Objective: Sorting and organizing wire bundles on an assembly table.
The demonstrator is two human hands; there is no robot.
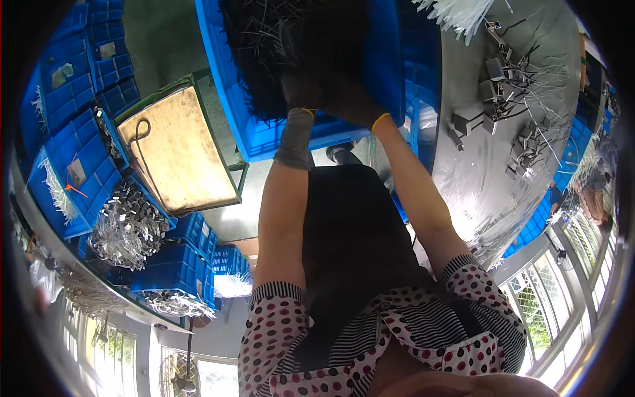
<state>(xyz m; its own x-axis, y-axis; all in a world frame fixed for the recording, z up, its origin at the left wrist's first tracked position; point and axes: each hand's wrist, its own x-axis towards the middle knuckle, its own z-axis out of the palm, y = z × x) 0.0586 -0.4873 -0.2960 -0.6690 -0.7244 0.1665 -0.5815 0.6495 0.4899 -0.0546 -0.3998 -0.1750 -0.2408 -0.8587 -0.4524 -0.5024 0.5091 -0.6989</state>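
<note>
A wide gray table (pixel 460 99), a blue box (pixel 228 99) of black strands (pixel 261 49), and your gloved left hand (pixel 301 89) and right hand (pixel 350 104).
The table stands right of your right hand. The box goes around both hands, and a tan-topped cart (pixel 177 152) sits left of your left hand — well apart from it. The strands lie in the box, by your left hand. Both hands are close together in deep shade — I cannot tell if they are spread or holding on. Small gray pieces (pixel 495 68) lie past your right hand, on the table.

Pale board (pixel 178 155) (dark cord (pixel 140 137) atop), fan (pixel 180 376) lower left.
</note>
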